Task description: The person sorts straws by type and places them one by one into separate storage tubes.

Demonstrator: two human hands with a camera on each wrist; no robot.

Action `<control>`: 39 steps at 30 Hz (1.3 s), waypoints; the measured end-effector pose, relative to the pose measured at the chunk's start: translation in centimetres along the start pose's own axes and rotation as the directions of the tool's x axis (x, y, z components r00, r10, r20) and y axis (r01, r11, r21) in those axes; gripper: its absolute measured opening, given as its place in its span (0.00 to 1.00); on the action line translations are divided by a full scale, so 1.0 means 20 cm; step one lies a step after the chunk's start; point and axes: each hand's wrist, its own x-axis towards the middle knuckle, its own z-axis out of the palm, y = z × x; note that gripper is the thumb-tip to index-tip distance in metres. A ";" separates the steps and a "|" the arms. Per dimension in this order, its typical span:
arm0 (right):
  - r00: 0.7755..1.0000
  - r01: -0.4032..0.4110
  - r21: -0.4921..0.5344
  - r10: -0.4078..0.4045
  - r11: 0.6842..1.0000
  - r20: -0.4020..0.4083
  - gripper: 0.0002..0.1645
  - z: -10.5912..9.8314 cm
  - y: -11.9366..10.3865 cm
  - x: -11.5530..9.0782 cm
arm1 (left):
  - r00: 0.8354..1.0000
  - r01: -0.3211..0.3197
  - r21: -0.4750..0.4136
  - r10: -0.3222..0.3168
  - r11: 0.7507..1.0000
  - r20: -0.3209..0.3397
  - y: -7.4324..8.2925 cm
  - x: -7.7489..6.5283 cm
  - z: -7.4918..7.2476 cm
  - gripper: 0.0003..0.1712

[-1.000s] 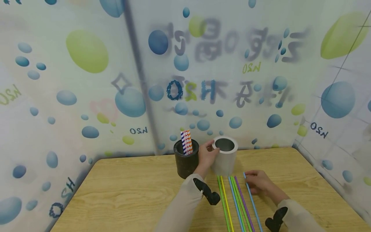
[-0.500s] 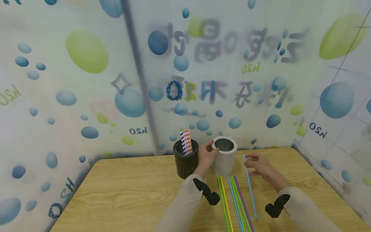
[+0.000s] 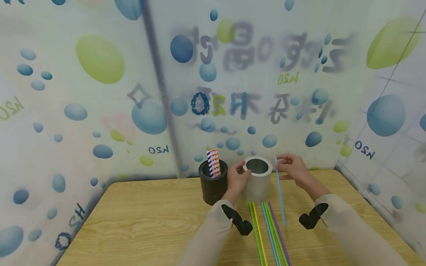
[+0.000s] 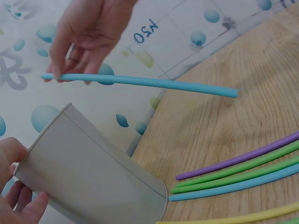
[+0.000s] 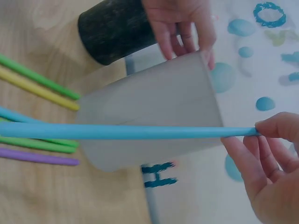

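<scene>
A light-blue straw [image 3: 280, 192] hangs nearly upright from my right hand [image 3: 294, 170], which pinches its top end between thumb and fingers. In the right wrist view the straw [image 5: 121, 131] passes in front of the light-grey cup [image 5: 154, 102]. The straw is beside the cup's right side, outside it. My left hand [image 3: 237, 181] holds the upright grey cup [image 3: 257, 186] near its rim, thumb on the near side. From above, the visible inside of the cup is dark and its bottom is hidden. The left wrist view shows the left hand's fingers [image 4: 32, 207] against the cup wall.
A black cup [image 3: 213, 190] with several striped paper straws [image 3: 214, 163] stands left of the grey one. Green, yellow [image 3: 260, 234], blue and purple straws [image 3: 280, 234] lie side by side on the wooden table [image 3: 146, 218]. A patterned wall [image 3: 100, 147] rises behind.
My right hand has lifted the blue straw off the table, moving it away from me and up beside the grey cup's rim. The left hand stays on the cup.
</scene>
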 end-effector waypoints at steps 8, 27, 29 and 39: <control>0.999 0.041 0.023 -0.040 0.999 -0.010 0.26 0.02 -0.15 0.08 | 1.000 -0.001 0.008 0.001 1.000 0.009 0.00 0.00 0.00 0.23; 0.985 0.146 0.006 -0.145 0.989 -0.091 0.25 0.06 -0.46 0.19 | 0.999 -0.033 0.013 0.033 0.999 -0.006 -0.02 0.02 -0.01 0.23; 0.982 0.156 0.022 -0.153 0.987 -0.108 0.25 0.06 -0.49 0.20 | 1.000 -0.030 0.020 0.030 0.999 -0.008 -0.02 0.02 -0.01 0.23; 0.965 0.183 0.057 -0.168 0.981 -0.202 0.24 0.08 -0.57 0.26 | 1.000 -0.022 0.041 0.023 0.999 -0.009 -0.01 0.01 0.00 0.22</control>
